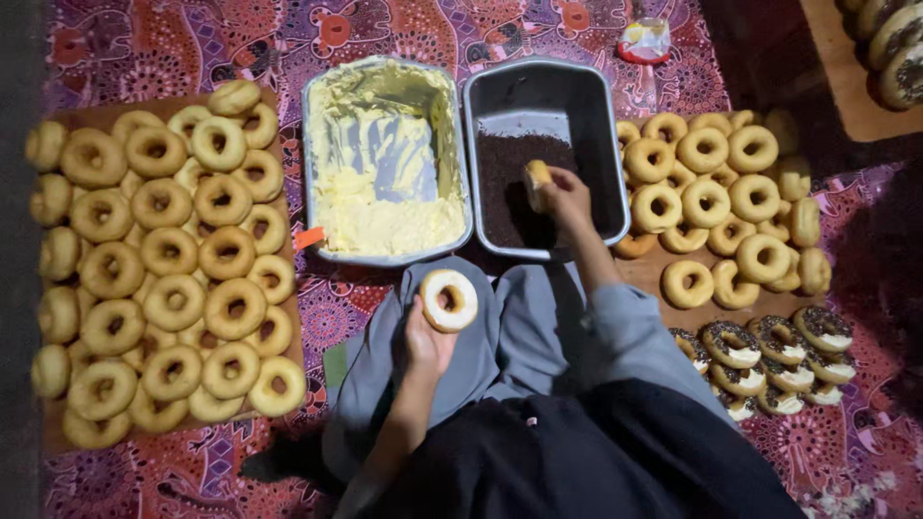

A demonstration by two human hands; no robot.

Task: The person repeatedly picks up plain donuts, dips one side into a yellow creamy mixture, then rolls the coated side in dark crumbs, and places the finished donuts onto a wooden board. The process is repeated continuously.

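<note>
My left hand (423,346) holds a ring doughnut (449,300) with pale cream on top, above my lap. My right hand (565,197) holds another doughnut (536,181) on edge inside the metal tray (615,163) of dark chocolate sprinkles (510,183). Beside it on the left stands a metal tray (312,144) of yellow cream (385,226), scraped bare in the middle.
Several plain doughnuts (168,259) cover a board at left. More plain doughnuts (716,197) lie at right, with sprinkle-topped ones (769,360) below them. A small wrapped packet (644,40) lies at the top. A patterned purple cloth (192,38) covers the floor. Another board of doughnuts (889,48) sits top right.
</note>
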